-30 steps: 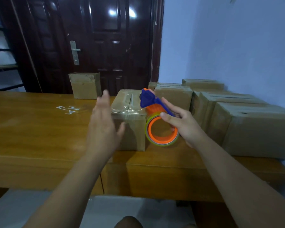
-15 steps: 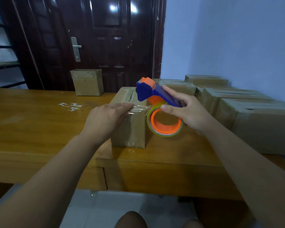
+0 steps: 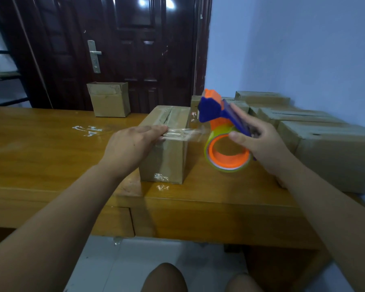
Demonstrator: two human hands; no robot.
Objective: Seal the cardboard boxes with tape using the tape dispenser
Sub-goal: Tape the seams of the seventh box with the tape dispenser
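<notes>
A long wooden table (image 3: 40, 148) ran across the view. A row of closed boxes (image 3: 335, 157) sat along its right end against the wall. One box (image 3: 167, 157) stood apart near the front edge, and its top seam already showed tape. A smaller box (image 3: 110, 102) stood further back by the door.

The tape dispenser (image 3: 223, 131), blue and orange with a full roll, hung in the air just right of the front box, and the right hand (image 3: 261, 146) was wrapped round its handle. The left hand (image 3: 131, 146) lay flat with straight fingers on the box's near top edge, pinning down the end of a clear strip of tape (image 3: 183, 133). The strip ran taut from there to the dispenser.

The step in hand looked like laying a cross strip over the near end of the lid. Next, the dispenser would probably need to go down over the right edge. The left hand would smooth the strip, and a twist against the blade would cut it without lifting the stuck end.
</notes>
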